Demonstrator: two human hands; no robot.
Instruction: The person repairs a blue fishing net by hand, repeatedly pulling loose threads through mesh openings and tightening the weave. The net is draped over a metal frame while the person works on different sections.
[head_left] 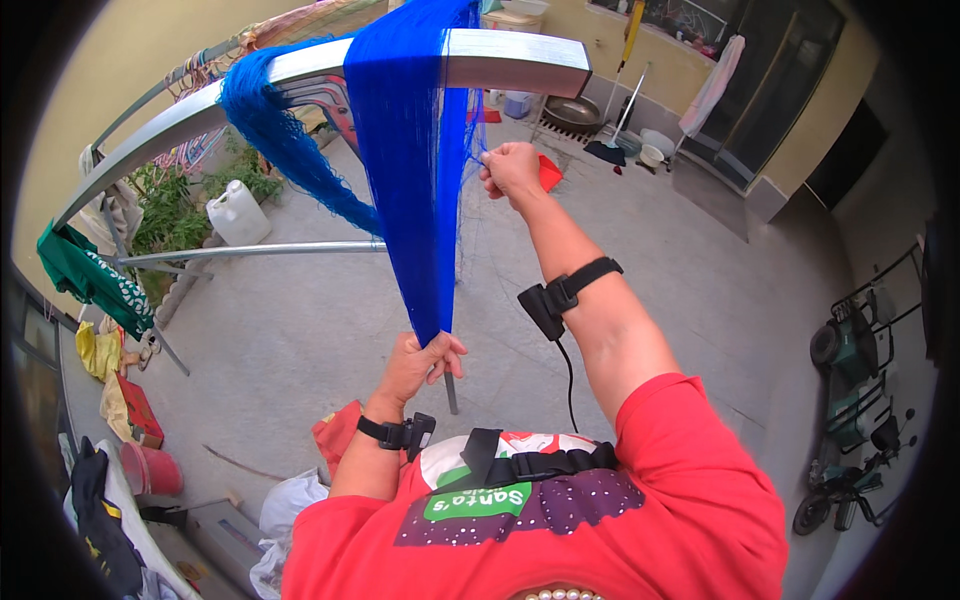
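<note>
A hank of bright blue thread (400,160) hangs over a square metal bar (515,60), drawn down to a narrow end. My left hand (410,366) is closed round that lower end, near my chest. Higher up, to the right of the hank, my right hand (511,172) has its fingers pinched together. Fine loose blue strands (472,150) run from the hank to these fingers. A second, darker blue hank (290,140) loops over the bar on the left, its lower part passing behind the bright one.
A lower metal rail (270,252) crosses behind the hank. Green cloth (95,280) hangs at the frame's left. On the concrete floor stand a white jug (238,213), a red bucket (150,468) and, far off, a broom (606,152). An electric scooter (850,460) is at right.
</note>
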